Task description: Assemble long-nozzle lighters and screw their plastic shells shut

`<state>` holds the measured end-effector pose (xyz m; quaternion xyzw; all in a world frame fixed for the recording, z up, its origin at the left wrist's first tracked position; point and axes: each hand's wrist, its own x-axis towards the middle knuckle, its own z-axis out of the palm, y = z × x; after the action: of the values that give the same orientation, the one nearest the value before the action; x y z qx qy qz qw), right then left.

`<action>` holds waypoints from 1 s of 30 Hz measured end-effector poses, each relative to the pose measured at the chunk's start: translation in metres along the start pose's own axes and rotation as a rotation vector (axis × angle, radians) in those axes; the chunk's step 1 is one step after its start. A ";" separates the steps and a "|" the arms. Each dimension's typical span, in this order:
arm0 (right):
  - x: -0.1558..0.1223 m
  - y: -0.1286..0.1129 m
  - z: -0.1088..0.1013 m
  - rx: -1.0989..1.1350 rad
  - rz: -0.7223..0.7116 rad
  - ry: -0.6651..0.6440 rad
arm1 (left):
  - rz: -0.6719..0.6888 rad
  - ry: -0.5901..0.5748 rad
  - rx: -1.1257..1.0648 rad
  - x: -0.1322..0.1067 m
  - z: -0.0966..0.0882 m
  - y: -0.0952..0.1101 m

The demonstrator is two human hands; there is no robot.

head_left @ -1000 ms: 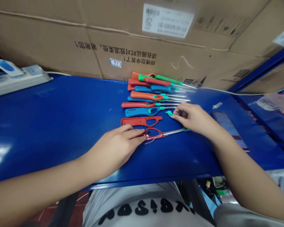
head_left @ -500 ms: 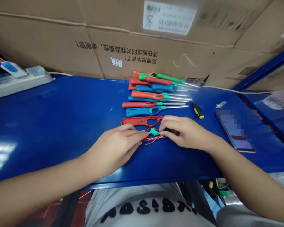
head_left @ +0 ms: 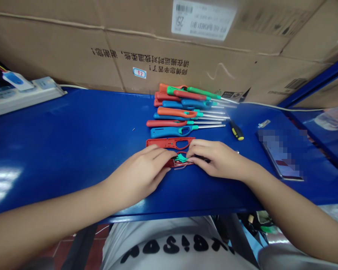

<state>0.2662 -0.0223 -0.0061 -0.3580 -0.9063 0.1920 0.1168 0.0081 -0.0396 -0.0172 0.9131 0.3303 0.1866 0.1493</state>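
A red open lighter half (head_left: 177, 162) with loose wires lies on the blue table (head_left: 73, 142). My left hand (head_left: 142, 173) rests on its handle end, fingers pressed down on it. My right hand (head_left: 214, 157) pinches a small green trigger piece (head_left: 181, 157) at the lighter's middle. A second red shell half (head_left: 169, 143) lies just behind them. Beyond that sits a stack of several finished lighters (head_left: 183, 110) in red, blue, orange and green with metal tubes pointing right.
A black and yellow screwdriver (head_left: 236, 131) lies right of the stack. A phone (head_left: 281, 153) lies at the right. A white power strip (head_left: 19, 95) sits at the far left. Cardboard boxes (head_left: 157, 45) wall the back of the table.
My right hand picked up the green piece from beside the stack and brought it left onto the red lighter half. My left hand stayed on the handle end.
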 end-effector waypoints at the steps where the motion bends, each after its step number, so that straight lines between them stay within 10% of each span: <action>1: 0.000 0.000 0.001 -0.012 -0.007 0.001 | -0.024 -0.003 -0.046 0.001 0.001 0.000; 30: -0.006 -0.007 0.008 -0.440 -0.247 0.012 | -0.053 -0.046 -0.110 0.000 -0.001 0.004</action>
<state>0.2633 -0.0338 -0.0108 -0.2625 -0.9624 -0.0277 0.0639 0.0098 -0.0422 -0.0147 0.8986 0.3399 0.1793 0.2117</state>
